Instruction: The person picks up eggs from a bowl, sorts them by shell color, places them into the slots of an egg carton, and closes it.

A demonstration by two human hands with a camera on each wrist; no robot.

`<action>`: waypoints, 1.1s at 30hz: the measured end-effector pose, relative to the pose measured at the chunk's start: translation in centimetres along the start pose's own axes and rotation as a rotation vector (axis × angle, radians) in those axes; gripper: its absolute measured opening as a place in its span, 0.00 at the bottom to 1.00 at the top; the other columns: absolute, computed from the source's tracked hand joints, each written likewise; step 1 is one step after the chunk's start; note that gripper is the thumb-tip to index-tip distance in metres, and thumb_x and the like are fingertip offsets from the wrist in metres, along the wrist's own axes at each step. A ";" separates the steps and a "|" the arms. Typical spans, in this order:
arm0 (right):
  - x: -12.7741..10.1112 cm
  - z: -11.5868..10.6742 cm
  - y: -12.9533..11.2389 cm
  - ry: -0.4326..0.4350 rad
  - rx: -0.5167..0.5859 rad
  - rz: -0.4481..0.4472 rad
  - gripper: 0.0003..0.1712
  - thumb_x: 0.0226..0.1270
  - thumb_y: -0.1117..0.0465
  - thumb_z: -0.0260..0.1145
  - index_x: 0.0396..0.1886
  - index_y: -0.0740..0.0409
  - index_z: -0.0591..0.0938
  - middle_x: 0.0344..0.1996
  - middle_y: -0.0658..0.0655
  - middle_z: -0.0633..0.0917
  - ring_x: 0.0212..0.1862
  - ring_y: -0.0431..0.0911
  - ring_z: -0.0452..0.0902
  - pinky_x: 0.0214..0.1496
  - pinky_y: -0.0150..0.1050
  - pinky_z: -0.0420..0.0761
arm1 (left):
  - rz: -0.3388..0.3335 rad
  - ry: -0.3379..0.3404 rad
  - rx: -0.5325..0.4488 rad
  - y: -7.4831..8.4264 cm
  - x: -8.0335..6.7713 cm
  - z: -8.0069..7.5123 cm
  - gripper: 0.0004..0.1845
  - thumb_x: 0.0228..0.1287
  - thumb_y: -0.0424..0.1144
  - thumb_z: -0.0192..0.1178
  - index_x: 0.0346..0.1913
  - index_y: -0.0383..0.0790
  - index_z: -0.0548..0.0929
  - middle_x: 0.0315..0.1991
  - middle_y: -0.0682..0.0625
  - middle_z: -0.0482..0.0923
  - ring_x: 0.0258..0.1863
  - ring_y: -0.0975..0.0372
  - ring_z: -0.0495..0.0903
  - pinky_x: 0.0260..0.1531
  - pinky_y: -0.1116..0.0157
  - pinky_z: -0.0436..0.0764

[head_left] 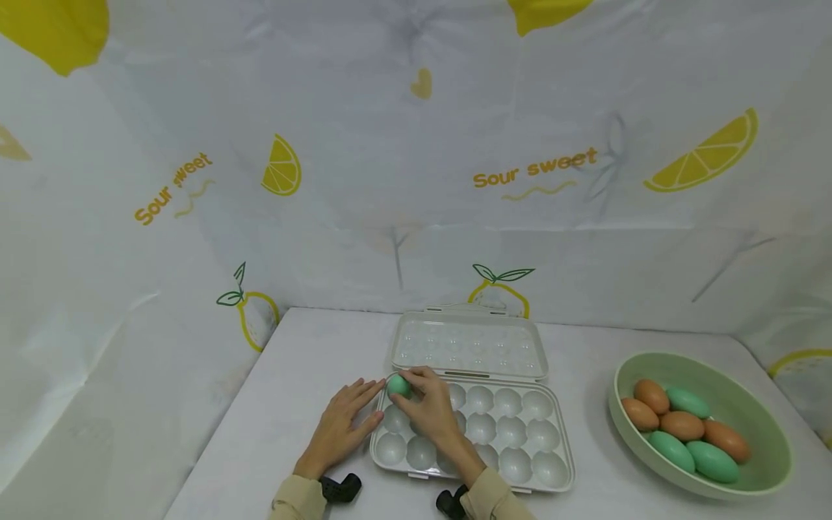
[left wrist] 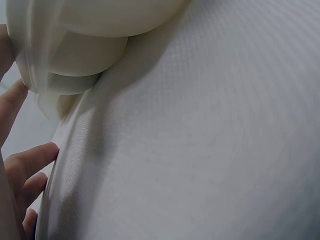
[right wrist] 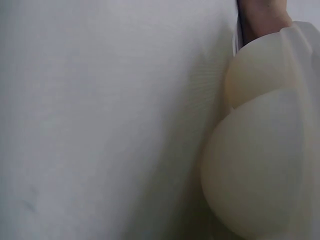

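Note:
In the head view, my right hand (head_left: 430, 408) pinches a green egg (head_left: 398, 386) between thumb and fingers at the back left cup of a pale egg tray (head_left: 564, 440). The other cups that show hold nothing; my right hand and wrist hide some of them. Beside the tray's left edge lies my left hand (head_left: 341, 427), fingers extended, fingertips at the rim. The left wrist view catches its fingers (left wrist: 32, 159) next to the rounded undersides of the tray (left wrist: 90, 52). Mostly tray cups (right wrist: 255, 165) and white cloth fill the right wrist view.
Behind the tray, its clear lid (head_left: 469, 343) lies folded back. To the right stands a light green bowl (head_left: 767, 448) with several brown eggs (head_left: 682, 426) and green eggs (head_left: 713, 462). A lemon-printed sheet (head_left: 403, 180) hangs behind the white table (head_left: 260, 440).

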State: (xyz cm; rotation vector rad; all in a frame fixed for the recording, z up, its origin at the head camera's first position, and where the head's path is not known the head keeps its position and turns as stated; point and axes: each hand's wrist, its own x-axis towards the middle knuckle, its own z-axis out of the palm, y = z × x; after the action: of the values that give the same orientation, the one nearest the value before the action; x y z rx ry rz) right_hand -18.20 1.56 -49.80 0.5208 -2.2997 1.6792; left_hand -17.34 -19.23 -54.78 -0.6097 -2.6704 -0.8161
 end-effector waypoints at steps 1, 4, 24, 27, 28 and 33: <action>0.0 0.1 0.0 -0.004 -0.016 -0.005 0.23 0.57 0.72 0.76 0.52 0.75 0.84 0.49 0.70 0.85 0.53 0.62 0.85 0.59 0.42 0.87 | 0.001 0.000 -0.005 0.0 0.0 0.0 0.30 0.70 0.52 0.61 0.74 0.61 0.72 0.68 0.46 0.79 0.72 0.43 0.72 0.72 0.36 0.68; 0.0 0.2 0.2 -0.008 -0.092 -0.021 0.23 0.55 0.71 0.78 0.52 0.74 0.85 0.48 0.68 0.86 0.51 0.60 0.87 0.56 0.43 0.89 | 0.004 0.001 -0.004 0.0 0.0 0.0 0.30 0.70 0.52 0.61 0.74 0.61 0.72 0.68 0.47 0.79 0.72 0.44 0.72 0.72 0.36 0.68; -0.2 0.2 0.3 0.018 -0.249 -0.045 0.23 0.49 0.71 0.81 0.48 0.71 0.87 0.46 0.67 0.89 0.50 0.57 0.88 0.53 0.45 0.90 | 0.013 0.014 0.022 -0.2 0.1 0.0 0.30 0.69 0.53 0.62 0.74 0.62 0.73 0.68 0.49 0.79 0.72 0.46 0.74 0.71 0.38 0.70; -0.3 0.1 0.2 0.006 -0.216 -0.031 0.25 0.50 0.71 0.80 0.50 0.73 0.86 0.47 0.69 0.88 0.50 0.59 0.88 0.53 0.45 0.89 | 0.017 0.019 0.025 -0.2 0.0 0.0 0.30 0.69 0.53 0.62 0.74 0.62 0.73 0.67 0.49 0.80 0.71 0.46 0.74 0.71 0.38 0.71; -0.3 0.0 0.2 0.004 -0.197 -0.025 0.25 0.50 0.71 0.80 0.50 0.74 0.86 0.48 0.69 0.88 0.51 0.60 0.88 0.53 0.45 0.89 | 0.018 0.020 0.031 -0.2 0.0 0.0 0.30 0.70 0.53 0.62 0.74 0.62 0.73 0.67 0.49 0.80 0.71 0.46 0.74 0.71 0.38 0.71; -0.4 -0.7 -0.1 0.019 -0.090 0.017 0.28 0.53 0.68 0.80 0.53 0.77 0.84 0.50 0.72 0.87 0.53 0.63 0.86 0.56 0.44 0.88 | 0.023 0.028 0.037 -0.3 0.0 0.1 0.30 0.70 0.53 0.62 0.73 0.62 0.73 0.66 0.48 0.81 0.70 0.45 0.75 0.70 0.37 0.71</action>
State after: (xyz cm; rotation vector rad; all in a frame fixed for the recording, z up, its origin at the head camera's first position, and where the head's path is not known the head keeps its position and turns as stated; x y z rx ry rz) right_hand -17.80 2.25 -49.62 0.4659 -2.3599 1.5719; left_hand -17.52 -19.36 -54.96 -0.6145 -2.6417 -0.7617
